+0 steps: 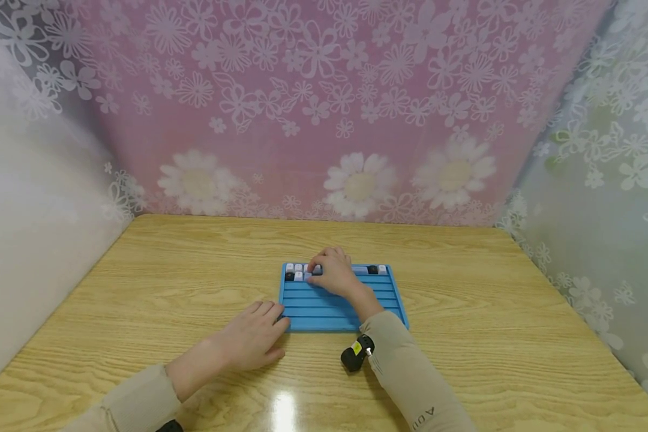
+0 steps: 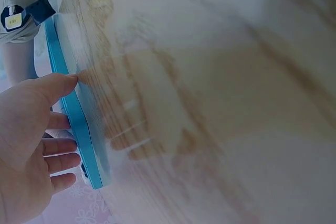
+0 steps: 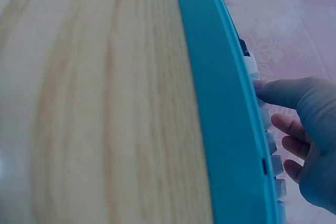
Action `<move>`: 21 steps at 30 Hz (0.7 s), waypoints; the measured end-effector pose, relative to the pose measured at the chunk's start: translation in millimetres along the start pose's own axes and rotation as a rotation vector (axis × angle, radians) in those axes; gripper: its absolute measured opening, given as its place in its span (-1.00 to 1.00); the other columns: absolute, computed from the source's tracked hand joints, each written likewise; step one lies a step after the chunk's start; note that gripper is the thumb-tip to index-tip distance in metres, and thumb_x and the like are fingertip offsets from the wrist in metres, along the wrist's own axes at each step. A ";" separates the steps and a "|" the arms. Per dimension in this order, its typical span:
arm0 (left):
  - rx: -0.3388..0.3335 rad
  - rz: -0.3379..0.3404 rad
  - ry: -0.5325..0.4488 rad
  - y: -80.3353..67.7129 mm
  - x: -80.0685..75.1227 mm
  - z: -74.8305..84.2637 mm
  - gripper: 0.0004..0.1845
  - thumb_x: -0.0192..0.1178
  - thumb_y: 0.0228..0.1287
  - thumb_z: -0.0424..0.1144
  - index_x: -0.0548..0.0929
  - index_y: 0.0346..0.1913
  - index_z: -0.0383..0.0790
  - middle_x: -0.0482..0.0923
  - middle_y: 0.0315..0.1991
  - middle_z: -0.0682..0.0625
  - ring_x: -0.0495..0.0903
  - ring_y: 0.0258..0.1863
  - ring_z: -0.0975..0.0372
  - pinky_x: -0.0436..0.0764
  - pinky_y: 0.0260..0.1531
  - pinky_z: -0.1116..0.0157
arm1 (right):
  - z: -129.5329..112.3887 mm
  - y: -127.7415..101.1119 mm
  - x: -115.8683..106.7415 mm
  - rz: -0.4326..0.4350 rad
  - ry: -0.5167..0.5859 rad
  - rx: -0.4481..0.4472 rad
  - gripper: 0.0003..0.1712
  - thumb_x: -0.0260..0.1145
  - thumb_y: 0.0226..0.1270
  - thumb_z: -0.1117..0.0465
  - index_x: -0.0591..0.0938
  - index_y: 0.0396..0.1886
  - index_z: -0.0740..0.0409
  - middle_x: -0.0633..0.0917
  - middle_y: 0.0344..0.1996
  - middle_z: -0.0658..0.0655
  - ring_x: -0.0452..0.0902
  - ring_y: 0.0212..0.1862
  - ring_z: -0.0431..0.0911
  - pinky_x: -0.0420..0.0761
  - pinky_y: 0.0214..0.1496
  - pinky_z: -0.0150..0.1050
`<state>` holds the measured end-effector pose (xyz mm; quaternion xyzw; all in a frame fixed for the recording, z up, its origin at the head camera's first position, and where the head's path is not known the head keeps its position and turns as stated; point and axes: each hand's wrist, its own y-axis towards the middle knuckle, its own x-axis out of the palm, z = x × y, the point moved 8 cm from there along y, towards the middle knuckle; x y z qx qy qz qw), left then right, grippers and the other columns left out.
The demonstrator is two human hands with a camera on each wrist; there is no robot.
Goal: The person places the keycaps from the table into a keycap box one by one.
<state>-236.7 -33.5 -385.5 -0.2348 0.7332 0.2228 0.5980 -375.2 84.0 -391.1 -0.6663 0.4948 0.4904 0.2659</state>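
Observation:
A blue tray (image 1: pixel 329 312) with ridged rows lies on the table. White, black and bluish keycaps (image 1: pixel 299 268) stand along its far rows. My right hand (image 1: pixel 336 275) reaches over the tray, thumb and forefinger pinching a bluish keycap (image 1: pixel 307 276) in the second row. In the right wrist view the thumb (image 3: pixel 286 93) presses at the keycaps, and the other fingers are loosely bent behind. My left hand (image 1: pixel 252 338) rests at the tray's near left corner with relaxed fingers. In the left wrist view its fingers (image 2: pixel 62 162) lie along the tray's side (image 2: pixel 83 129).
The wooden table (image 1: pixel 194 252) surrounds the tray. A black wrist camera (image 1: pixel 354 354) sits on the right sleeve, near the tray's front edge. Flowered cloths (image 1: pixel 313 120) hang behind the table and at both sides.

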 end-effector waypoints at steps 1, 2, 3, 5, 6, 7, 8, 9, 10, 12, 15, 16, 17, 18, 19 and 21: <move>0.001 0.002 0.001 0.1 -0.5 0.1 -0.47 0.12 0.22 0.14 0.47 0.04 -0.22 0.39 0.02 -0.12 0.37 0.04 0.09 0.38 0.10 0.12 | -0.1 -0.2 -0.4 0.000 0.000 0.002 -0.88 0.38 0.15 0.06 0.64 -0.32 -0.10 0.47 0.01 0.07 0.22 0.09 0.03 0.21 0.03 0.00; 0.003 0.004 0.002 0.3 -0.8 0.3 -0.48 0.12 0.22 0.14 0.47 0.03 -0.22 0.39 0.01 -0.11 0.37 0.03 0.09 0.38 0.10 0.12 | -0.4 -0.3 -1.1 0.001 0.003 0.002 -0.88 0.38 0.15 0.06 0.64 -0.32 -0.10 0.48 0.01 0.07 0.22 0.09 0.03 0.21 0.04 0.00; 0.004 0.005 0.002 0.5 -0.9 0.4 -0.48 0.12 0.22 0.14 0.47 0.03 -0.22 0.39 0.01 -0.11 0.37 0.03 0.09 0.38 0.10 0.12 | -0.5 -0.6 -1.9 0.003 0.004 0.003 -0.87 0.38 0.15 0.05 0.64 -0.31 -0.10 0.48 0.01 0.07 0.22 0.09 0.03 0.21 0.04 0.00; 0.005 0.006 0.001 0.8 -1.0 0.6 -0.48 0.11 0.22 0.14 0.47 0.03 -0.23 0.39 0.01 -0.11 0.37 0.03 0.09 0.38 0.09 0.12 | -1.1 -1.4 -3.8 0.008 0.007 0.000 -0.86 0.38 0.14 0.05 0.64 -0.30 -0.10 0.48 0.00 0.07 0.22 0.10 0.03 0.22 0.05 0.01; 0.005 0.004 0.001 0.9 -0.9 0.6 -0.47 0.11 0.23 0.14 0.47 0.03 -0.23 0.39 0.01 -0.12 0.37 0.03 0.09 0.38 0.10 0.12 | -1.4 -2.1 -5.1 0.010 0.008 -0.001 -0.85 0.38 0.14 0.04 0.64 -0.30 -0.09 0.48 -0.01 0.07 0.22 0.10 0.04 0.22 0.06 0.02; 0.004 0.001 0.000 1.0 -0.5 0.6 -0.47 0.11 0.23 0.14 0.47 0.04 -0.23 0.39 0.02 -0.12 0.37 0.04 0.09 0.38 0.10 0.12 | -1.6 -2.8 -6.5 0.014 0.007 -0.005 -0.84 0.39 0.14 0.04 0.63 -0.30 -0.09 0.49 -0.02 0.07 0.23 0.11 0.04 0.22 0.07 0.03; 0.002 -0.004 -0.003 1.0 0.0 0.5 -0.46 0.10 0.23 0.15 0.47 0.05 -0.23 0.39 0.02 -0.12 0.37 0.04 0.09 0.38 0.10 0.12 | -1.5 -3.8 -8.1 0.018 0.007 -0.007 -0.83 0.38 0.14 0.03 0.63 -0.29 -0.08 0.49 -0.02 0.07 0.23 0.12 0.05 0.22 0.09 0.04; -0.001 -0.008 -0.006 1.2 0.8 0.2 -0.45 0.10 0.23 0.15 0.46 0.06 -0.24 0.39 0.03 -0.12 0.37 0.05 0.09 0.38 0.11 0.12 | -1.2 -5.1 -9.8 0.021 0.006 -0.009 -0.82 0.38 0.14 0.02 0.64 -0.29 -0.07 0.49 -0.01 0.08 0.24 0.12 0.05 0.22 0.10 0.05; -0.004 -0.008 -0.009 1.4 1.4 0.0 -0.45 0.10 0.23 0.15 0.45 0.06 -0.24 0.39 0.04 -0.12 0.38 0.06 0.09 0.38 0.10 0.12 | -0.9 -6.5 -11.8 0.023 0.006 -0.013 -0.81 0.37 0.15 0.02 0.64 -0.28 -0.06 0.50 -0.01 0.08 0.24 0.13 0.06 0.21 0.11 0.08; -0.014 0.000 -0.020 1.6 2.3 -1.2 -0.45 0.09 0.23 0.14 0.45 0.06 -0.25 0.41 0.03 -0.12 0.38 0.05 0.09 0.39 0.10 0.12 | -0.5 -10.2 -16.7 0.023 0.000 -0.022 -0.80 0.35 0.17 0.01 0.64 -0.27 -0.03 0.51 -0.01 0.10 0.24 0.14 0.08 0.21 0.11 0.10; -0.038 0.044 -0.050 2.3 0.0 -5.9 -0.52 0.11 0.23 0.09 0.46 -0.02 -0.26 0.44 -0.03 -0.11 0.41 0.00 0.09 0.40 0.05 0.11 | 2.4 -16.8 -24.9 0.028 -0.016 -0.044 -0.78 0.32 0.20 0.01 0.65 -0.25 0.01 0.52 -0.02 0.11 0.26 0.13 0.10 0.21 0.10 0.14; -0.048 0.063 -0.059 2.6 -1.9 -8.4 -0.55 0.12 0.23 0.08 0.47 -0.06 -0.26 0.45 -0.07 -0.10 0.42 -0.02 0.09 0.41 0.03 0.10 | 3.6 -19.7 -28.0 0.031 -0.023 -0.055 -0.78 0.32 0.20 0.01 0.65 -0.24 0.02 0.52 -0.04 0.11 0.26 0.12 0.10 0.21 0.08 0.14; -0.059 0.083 -0.067 2.9 -4.6 -11.3 -0.59 0.13 0.23 0.05 0.48 -0.12 -0.26 0.47 -0.11 -0.09 0.43 -0.05 0.08 0.42 0.00 0.10 | 5.6 -22.6 -30.8 0.035 -0.033 -0.066 -0.78 0.31 0.21 0.02 0.65 -0.24 0.02 0.53 -0.05 0.11 0.28 0.11 0.10 0.22 0.07 0.14; -0.072 0.099 -0.071 3.1 -7.4 -14.8 -0.63 0.14 0.23 0.03 0.48 -0.18 -0.25 0.47 -0.15 -0.09 0.44 -0.09 0.08 0.44 -0.02 0.09 | 8.0 -25.8 -33.7 0.044 -0.040 -0.076 -0.78 0.31 0.21 0.02 0.65 -0.24 0.02 0.53 -0.07 0.11 0.29 0.10 0.10 0.23 0.07 0.14; -0.085 0.114 -0.067 3.3 -9.7 -18.9 -0.66 0.15 0.23 0.01 0.48 -0.23 -0.24 0.48 -0.20 -0.09 0.46 -0.12 0.07 0.45 -0.05 0.09 | 10.7 -29.2 -36.5 0.052 -0.044 -0.088 -0.78 0.31 0.21 0.03 0.65 -0.23 0.03 0.53 -0.08 0.11 0.30 0.09 0.10 0.23 0.06 0.15; -0.118 0.131 -0.049 3.2 -13.4 -28.1 -0.68 0.15 0.24 0.00 0.47 -0.31 -0.24 0.47 -0.27 -0.07 0.47 -0.18 0.07 0.48 -0.11 0.10 | 15.8 -37.1 -42.7 0.073 -0.054 -0.115 -0.78 0.31 0.21 0.03 0.65 -0.23 0.04 0.54 -0.11 0.12 0.32 0.07 0.11 0.25 0.04 0.15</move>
